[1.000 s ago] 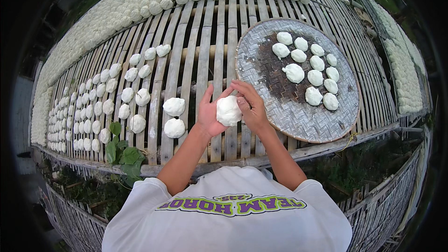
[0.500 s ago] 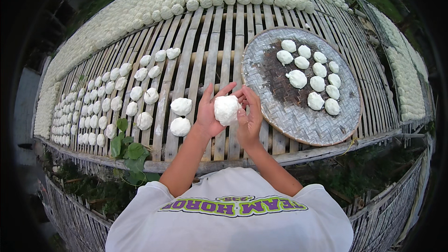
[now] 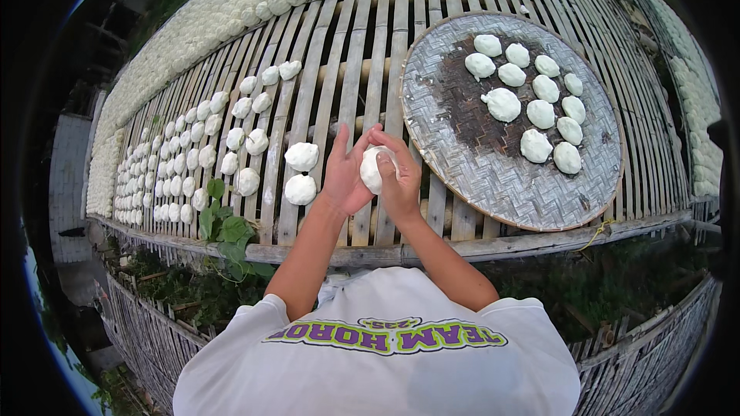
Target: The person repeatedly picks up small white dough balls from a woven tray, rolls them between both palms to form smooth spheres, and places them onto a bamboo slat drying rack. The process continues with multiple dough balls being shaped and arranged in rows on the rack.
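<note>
A soft white lump (image 3: 371, 170) sits between both hands over the slatted bamboo rack (image 3: 351, 85). My left hand (image 3: 344, 177) cradles it from the left, thumb raised. My right hand (image 3: 397, 185) wraps over its right side, with the thumb across its face. Two similar lumps (image 3: 301, 156) lie on the slats left of my hands. To the right, a round woven tray (image 3: 578, 192) with a dark middle holds several white lumps (image 3: 502, 104).
Rows of small white lumps (image 3: 190, 162) cover the left slats. Dense bands of pale round pieces (image 3: 154, 73) line the far and side edges. Green leaves (image 3: 231, 235) poke up at the near left edge, by the front rail (image 3: 424, 253). A bamboo fence (image 3: 640, 347) stands below.
My right hand has closed further over the lump, its thumb now across the front and hiding more of it. The whole scene has shifted slightly in the frame as the camera moved.
</note>
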`<state>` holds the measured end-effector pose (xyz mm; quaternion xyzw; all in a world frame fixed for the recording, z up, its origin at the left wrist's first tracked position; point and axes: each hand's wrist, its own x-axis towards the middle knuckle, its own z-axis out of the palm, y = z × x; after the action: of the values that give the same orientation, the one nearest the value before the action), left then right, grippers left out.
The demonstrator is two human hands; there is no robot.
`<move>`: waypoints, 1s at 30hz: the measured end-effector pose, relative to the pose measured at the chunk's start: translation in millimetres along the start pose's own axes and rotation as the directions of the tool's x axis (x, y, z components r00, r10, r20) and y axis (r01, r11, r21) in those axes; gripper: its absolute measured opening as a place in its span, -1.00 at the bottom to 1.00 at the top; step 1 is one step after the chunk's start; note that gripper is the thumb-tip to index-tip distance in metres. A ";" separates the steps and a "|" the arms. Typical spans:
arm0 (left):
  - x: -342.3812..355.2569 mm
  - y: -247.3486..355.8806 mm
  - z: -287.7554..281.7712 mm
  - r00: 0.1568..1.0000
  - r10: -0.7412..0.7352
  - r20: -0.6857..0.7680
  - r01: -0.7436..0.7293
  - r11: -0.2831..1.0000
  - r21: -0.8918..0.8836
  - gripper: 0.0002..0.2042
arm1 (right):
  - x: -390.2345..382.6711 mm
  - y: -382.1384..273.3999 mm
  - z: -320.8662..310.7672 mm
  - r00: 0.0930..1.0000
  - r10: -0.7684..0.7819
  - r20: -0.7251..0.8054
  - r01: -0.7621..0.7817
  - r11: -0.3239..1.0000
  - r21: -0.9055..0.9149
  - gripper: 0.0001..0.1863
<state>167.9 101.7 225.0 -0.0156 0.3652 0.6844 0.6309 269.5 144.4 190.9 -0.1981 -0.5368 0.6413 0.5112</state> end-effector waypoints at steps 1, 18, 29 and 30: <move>5.8 -2.2 1.5 0.996 0.044 -0.083 -0.037 0.995 0.089 -0.22 | 8.1 2.8 -0.4 0.894 0.448 0.030 -0.445 0.877 0.183 -0.60; 26.7 -13.5 -34.1 0.997 0.053 0.060 -0.044 0.989 -0.141 -0.16 | 17.2 -29.3 13.6 0.947 -0.062 0.314 0.188 0.902 -0.388 -0.46; -25.3 5.6 -43.3 0.971 0.048 -0.233 -0.098 0.974 -0.206 -0.30 | -31.4 3.3 44.8 0.875 0.485 0.007 -0.482 0.868 0.116 -0.53; -29.4 7.6 -46.8 0.963 0.145 -0.229 -0.161 0.986 -0.052 -0.29 | -43.2 3.0 50.2 0.876 0.477 -0.067 -0.448 0.858 0.251 -0.52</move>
<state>146.7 52.8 208.5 -0.0867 0.4101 0.7372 0.5300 245.1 82.8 192.9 -0.3018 -0.3629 0.7886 0.3942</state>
